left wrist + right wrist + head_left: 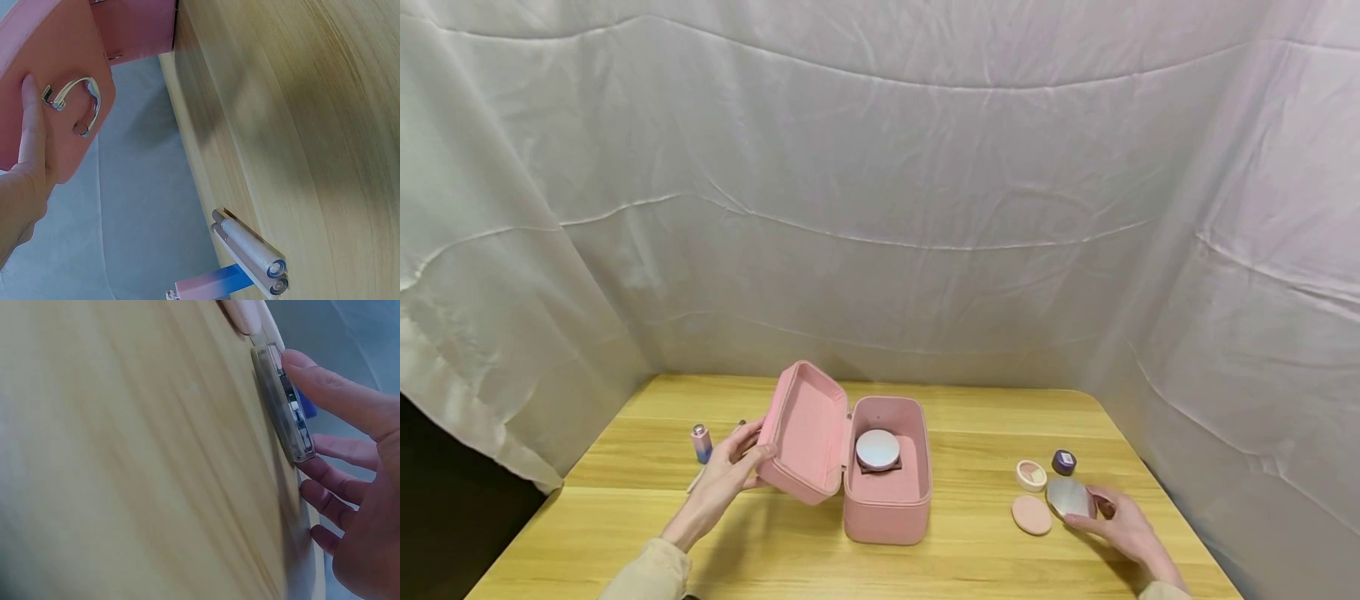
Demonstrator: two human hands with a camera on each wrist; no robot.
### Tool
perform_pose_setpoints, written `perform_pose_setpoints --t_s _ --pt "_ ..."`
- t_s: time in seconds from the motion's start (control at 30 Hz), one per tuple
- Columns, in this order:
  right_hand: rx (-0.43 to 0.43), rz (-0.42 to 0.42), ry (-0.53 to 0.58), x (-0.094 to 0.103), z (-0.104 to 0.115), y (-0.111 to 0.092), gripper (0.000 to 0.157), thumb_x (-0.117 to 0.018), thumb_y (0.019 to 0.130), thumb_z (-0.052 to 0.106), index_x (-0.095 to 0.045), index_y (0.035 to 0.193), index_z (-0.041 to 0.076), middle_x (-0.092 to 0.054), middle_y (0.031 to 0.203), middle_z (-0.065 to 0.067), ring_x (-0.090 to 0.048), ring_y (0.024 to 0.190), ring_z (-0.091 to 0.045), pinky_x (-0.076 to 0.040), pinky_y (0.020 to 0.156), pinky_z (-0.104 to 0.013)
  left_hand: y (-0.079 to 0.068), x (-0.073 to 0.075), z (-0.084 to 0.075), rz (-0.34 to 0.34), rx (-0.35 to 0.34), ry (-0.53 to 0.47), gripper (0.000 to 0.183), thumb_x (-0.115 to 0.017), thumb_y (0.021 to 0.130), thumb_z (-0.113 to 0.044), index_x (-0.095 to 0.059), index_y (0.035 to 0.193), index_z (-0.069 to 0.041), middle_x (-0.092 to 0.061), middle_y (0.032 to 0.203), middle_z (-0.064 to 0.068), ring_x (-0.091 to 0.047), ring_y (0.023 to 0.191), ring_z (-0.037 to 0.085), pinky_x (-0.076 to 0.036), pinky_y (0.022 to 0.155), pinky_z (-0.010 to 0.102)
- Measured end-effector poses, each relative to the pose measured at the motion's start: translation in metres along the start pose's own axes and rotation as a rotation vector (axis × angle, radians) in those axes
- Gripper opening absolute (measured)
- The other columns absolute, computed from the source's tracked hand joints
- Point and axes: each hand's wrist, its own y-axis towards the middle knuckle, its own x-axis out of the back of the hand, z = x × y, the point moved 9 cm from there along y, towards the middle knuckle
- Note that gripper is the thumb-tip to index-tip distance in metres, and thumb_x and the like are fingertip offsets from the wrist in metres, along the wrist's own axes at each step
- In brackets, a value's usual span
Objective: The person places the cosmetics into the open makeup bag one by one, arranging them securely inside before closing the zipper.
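A pink cosmetic case (887,527) stands on the table with its lid (808,427) swung out to the left. My left hand (727,473) holds that lid by its outer side, thumb at the rim. In the left wrist view a finger lies along the lid beside a metal handle (95,100). Inside the case sits a round, white-topped compact (877,448) over a dark flat piece. At the right, my right hand (1122,525) pinches a round silver compact (1070,498) between thumb and fingers; its clear edge (300,428) shows in the right wrist view, close over the table.
Around the silver compact lie a pink powder puff (1032,515), a small round palette (1031,476) and a dark purple jar (1063,462). Left of the lid are a pink-and-blue tube (702,443) and slim silver tubes (253,247). Grey curtains (880,208) enclose the table.
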Motion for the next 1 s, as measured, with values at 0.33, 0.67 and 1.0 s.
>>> perform_pose_setpoints --t_s 0.33,0.67,1.0 --pt "0.055 -0.043 -0.132 0.0002 0.0064 0.0028 0.074 -0.086 0.075 0.036 -0.06 0.129 -0.008 -0.069 0.106 -0.019 -0.06 0.093 -0.024 -0.048 0.074 -0.034 0.0002 0.0002 0.0001 -0.002 -0.002 0.006 0.064 -0.053 0.102 -0.017 -0.025 0.157 0.0 -0.033 0.157 0.032 -0.052 0.131 0.039 -0.061 0.088 0.035" --pt "0.03 -0.062 -0.168 -0.0017 0.0029 0.0064 0.076 -0.087 0.073 0.042 -0.061 0.13 -0.001 -0.067 0.116 -0.025 -0.062 0.102 -0.033 -0.043 0.073 -0.04 -0.0007 -0.0009 -0.0007 -0.003 0.002 0.002 0.064 -0.053 0.102 -0.017 -0.025 0.157 0.0 -0.032 0.158 0.032 -0.051 0.132 0.04 -0.061 0.089 0.037" --pt "0.083 -0.116 -0.145 -0.0009 0.0034 0.0073 0.071 -0.089 0.07 0.036 -0.064 0.123 -0.005 -0.069 0.103 -0.016 -0.058 0.09 -0.023 -0.045 0.072 -0.032 -0.0007 -0.0007 -0.0021 0.003 -0.014 0.001 0.063 -0.052 0.102 -0.017 -0.026 0.157 0.0 -0.033 0.157 0.031 -0.052 0.131 0.039 -0.061 0.088 0.035"
